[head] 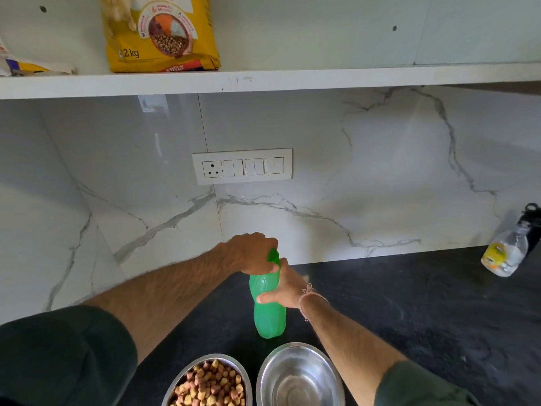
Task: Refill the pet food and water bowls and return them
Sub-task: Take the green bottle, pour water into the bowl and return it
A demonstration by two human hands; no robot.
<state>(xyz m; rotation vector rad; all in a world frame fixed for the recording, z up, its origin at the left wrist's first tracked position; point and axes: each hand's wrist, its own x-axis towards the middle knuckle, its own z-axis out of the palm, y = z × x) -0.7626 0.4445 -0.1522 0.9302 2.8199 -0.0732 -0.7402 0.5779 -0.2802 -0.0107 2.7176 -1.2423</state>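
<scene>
A green plastic bottle (268,315) stands upright on the black counter (424,303). My right hand (285,288) grips its upper body, thumb across the front. My left hand (251,253) is curled over its green cap (274,255). In front of the bottle, at the bottom edge, a steel bowl (209,382) holds brown and tan kibble. Beside it on the right a second steel bowl (298,376) shows a bare shiny inside; I cannot tell if it holds water. A yellow pet food bag (159,33) stands on the white shelf (263,80) above.
A clear bottle with a yellow label (505,253) and a dark object (531,224) sit at the counter's far right against the marble wall. A switch plate (242,166) is on the wall. Another crumpled bag (26,64) lies on the shelf's left.
</scene>
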